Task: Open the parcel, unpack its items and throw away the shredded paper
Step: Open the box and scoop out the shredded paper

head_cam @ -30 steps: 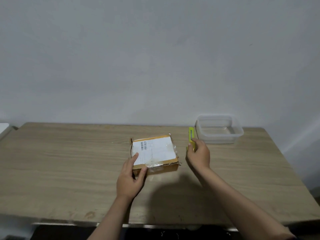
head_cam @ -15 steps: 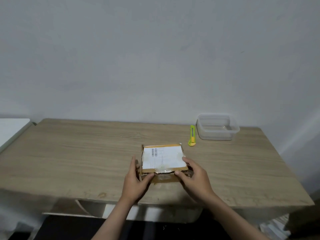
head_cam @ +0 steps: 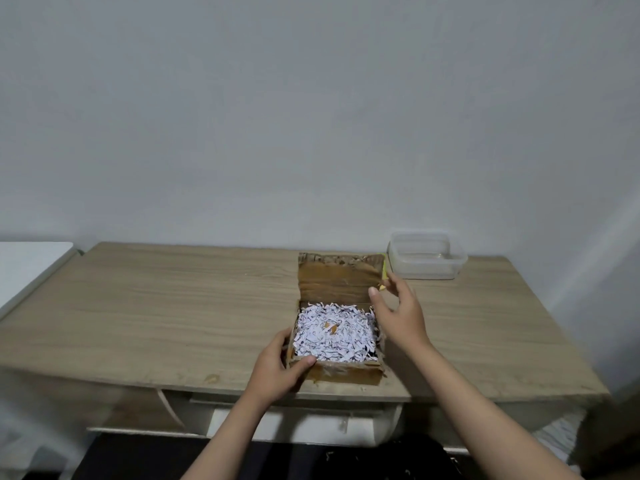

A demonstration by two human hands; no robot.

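Resting near the front edge of the wooden tabletop (head_cam: 173,306), the cardboard parcel (head_cam: 341,372) stands open, its lid flap (head_cam: 337,280) folded back and tilted up toward the wall. White shredded paper (head_cam: 334,336) fills the box to the brim, with a couple of small tan bits showing near the middle (too small to tell what they are). The left hand (head_cam: 277,367) grips the parcel's near left corner, thumb laid over the front rim and fingers wrapped around the left side. The right hand (head_cam: 398,315) is at the right edge of the raised flap with fingers spread and loose; the thumb tip touches or nearly touches the flap's edge, and I cannot tell whether it is actually pinching it. A sliver of a yellow-green cutter (head_cam: 383,271) shows just behind the flap's right edge. A clear plastic container (head_cam: 426,256) sits at the back right of the tabletop, near the flap's far corner.
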